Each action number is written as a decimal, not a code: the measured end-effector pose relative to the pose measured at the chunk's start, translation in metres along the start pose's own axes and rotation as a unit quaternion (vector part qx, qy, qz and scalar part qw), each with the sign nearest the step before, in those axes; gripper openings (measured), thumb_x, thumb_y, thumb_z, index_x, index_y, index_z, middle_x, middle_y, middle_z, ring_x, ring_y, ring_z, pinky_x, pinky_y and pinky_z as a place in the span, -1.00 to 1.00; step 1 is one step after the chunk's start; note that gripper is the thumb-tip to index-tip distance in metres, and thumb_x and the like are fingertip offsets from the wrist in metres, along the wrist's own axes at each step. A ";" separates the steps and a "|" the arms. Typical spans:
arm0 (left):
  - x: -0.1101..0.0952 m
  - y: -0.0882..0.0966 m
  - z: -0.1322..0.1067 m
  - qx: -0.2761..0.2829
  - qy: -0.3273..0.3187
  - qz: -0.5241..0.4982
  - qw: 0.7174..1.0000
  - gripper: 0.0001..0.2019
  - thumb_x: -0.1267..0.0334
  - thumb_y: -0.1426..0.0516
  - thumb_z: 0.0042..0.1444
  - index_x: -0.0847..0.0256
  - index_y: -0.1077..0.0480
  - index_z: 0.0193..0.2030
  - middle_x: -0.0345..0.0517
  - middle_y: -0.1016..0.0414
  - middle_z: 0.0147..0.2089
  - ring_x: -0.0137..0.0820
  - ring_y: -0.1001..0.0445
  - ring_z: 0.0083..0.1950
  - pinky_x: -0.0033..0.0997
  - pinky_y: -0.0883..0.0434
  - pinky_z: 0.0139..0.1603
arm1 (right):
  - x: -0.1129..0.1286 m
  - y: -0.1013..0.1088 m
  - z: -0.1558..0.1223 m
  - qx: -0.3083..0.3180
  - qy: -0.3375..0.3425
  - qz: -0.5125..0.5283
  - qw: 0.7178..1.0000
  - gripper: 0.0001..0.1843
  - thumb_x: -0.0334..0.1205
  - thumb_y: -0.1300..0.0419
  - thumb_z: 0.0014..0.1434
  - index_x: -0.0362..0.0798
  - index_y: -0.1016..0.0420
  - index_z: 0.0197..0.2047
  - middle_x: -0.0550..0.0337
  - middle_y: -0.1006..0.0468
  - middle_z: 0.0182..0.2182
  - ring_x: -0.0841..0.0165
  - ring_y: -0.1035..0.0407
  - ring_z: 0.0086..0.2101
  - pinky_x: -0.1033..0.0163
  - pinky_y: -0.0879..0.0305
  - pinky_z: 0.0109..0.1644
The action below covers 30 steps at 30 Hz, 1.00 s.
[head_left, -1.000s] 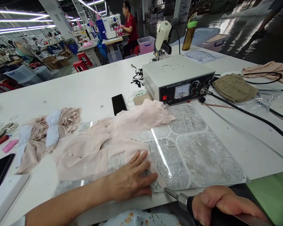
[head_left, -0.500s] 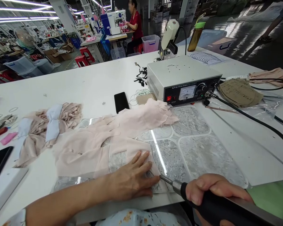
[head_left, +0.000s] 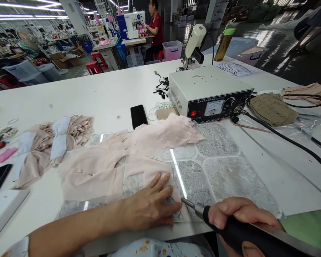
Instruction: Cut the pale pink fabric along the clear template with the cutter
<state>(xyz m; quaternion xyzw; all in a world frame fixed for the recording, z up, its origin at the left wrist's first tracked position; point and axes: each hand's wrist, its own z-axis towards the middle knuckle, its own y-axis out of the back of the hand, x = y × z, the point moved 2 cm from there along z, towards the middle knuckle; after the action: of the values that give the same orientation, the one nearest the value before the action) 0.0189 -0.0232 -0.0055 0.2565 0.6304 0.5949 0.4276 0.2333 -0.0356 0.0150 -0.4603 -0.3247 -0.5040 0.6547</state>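
Fabric piece, pale pink, on the near left part of glass plate, close to the near edge of white table. Left hand: lies open and flat on this piece, fingers spread, pressing it down. Right hand: closes fully around the black handle of cutting tool. Metal tip pointing left, just beside the left fingertips, at the edge of the fabric; cannot tell whether touching it or not.

Around: more pink pieces in loose heap, covering the far left part of the plate and reaching almost to control box. Right part of the plate bare, nothing lying between tool and fabric. Black cable from the front of the box, running across the table to the right, well apart from both hands. Black phone face down just behind the heap. Left of the plate, tied bundles of beige cloth with white bands. Brown paper patterns right of the box, bottle with green cap behind it. Black scraps on the table left of the box. Far behind, a person in red sitting at a sewing machine.
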 end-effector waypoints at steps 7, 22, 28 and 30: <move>-0.001 0.001 0.000 0.001 0.002 -0.008 1.000 -0.64 0.10 -0.11 0.26 0.20 -0.34 0.13 0.15 -0.31 0.03 0.21 -0.13 0.32 0.27 -0.19 0.23 | -0.007 0.009 -0.005 0.005 -0.022 -0.006 1.000 -0.89 -0.28 -0.18 0.17 0.11 -0.43 -0.22 0.19 -0.44 -0.38 0.33 -0.41 -0.47 0.15 -0.50 -0.43; 0.000 0.002 0.000 -0.009 0.001 -0.009 1.000 -0.64 0.11 -0.15 0.24 0.20 -0.36 0.11 0.15 -0.34 0.02 0.23 -0.10 0.33 0.26 -0.21 0.22 | -0.001 0.001 0.005 0.021 0.021 -0.025 0.999 -0.93 -0.22 -0.14 0.19 0.09 -0.42 -0.24 0.17 -0.44 -0.42 0.34 -0.36 -0.51 0.16 -0.48 -0.47; 0.000 0.001 -0.001 -0.024 -0.002 -0.006 1.000 -0.64 0.11 -0.16 0.23 0.19 -0.37 0.10 0.15 -0.34 0.03 0.21 -0.11 0.33 0.25 -0.20 0.23 | -0.005 -0.001 0.004 -0.021 0.009 -0.013 1.000 -0.93 -0.18 -0.14 0.18 0.09 -0.41 -0.24 0.16 -0.40 -0.40 0.33 -0.33 -0.50 0.12 -0.46 -0.47; 0.000 0.001 -0.001 -0.024 -0.002 -0.006 1.000 -0.64 0.10 -0.15 0.23 0.20 -0.37 0.11 0.16 -0.34 0.03 0.22 -0.11 0.33 0.26 -0.21 0.22 | -0.006 -0.001 0.003 -0.023 -0.001 -0.012 1.000 -0.94 -0.20 -0.13 0.19 0.08 -0.41 -0.25 0.16 -0.39 -0.38 0.34 -0.34 -0.49 0.11 -0.47 -0.44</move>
<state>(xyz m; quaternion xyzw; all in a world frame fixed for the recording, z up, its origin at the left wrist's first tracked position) 0.0176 -0.0237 -0.0049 0.2433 0.6166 0.6068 0.4386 0.2305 -0.0303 0.0108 -0.4717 -0.3190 -0.5193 0.6372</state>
